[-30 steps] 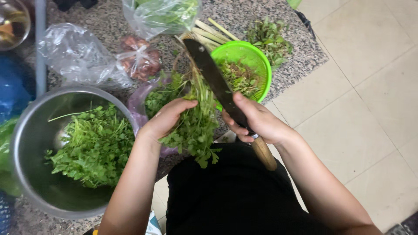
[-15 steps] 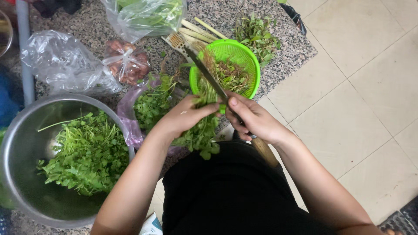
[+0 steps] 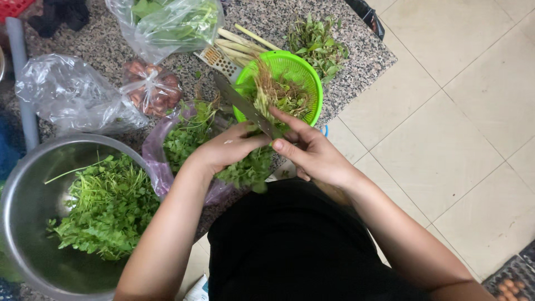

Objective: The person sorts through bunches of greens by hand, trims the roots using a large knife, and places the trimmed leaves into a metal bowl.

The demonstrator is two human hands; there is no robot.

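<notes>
A steel bowl (image 3: 22, 206) of leafy greens (image 3: 106, 209) sits at the left of the speckled bench (image 3: 362, 50). Behind it lie a crumpled clear bag (image 3: 67, 92), a bag of shallots (image 3: 150, 89) and a bag of lettuce (image 3: 167, 22). Loose herbs (image 3: 317, 39) lie near pale stalks (image 3: 245, 44). An egg tray (image 3: 512, 284) sits on the tiled floor (image 3: 457, 111).
</notes>
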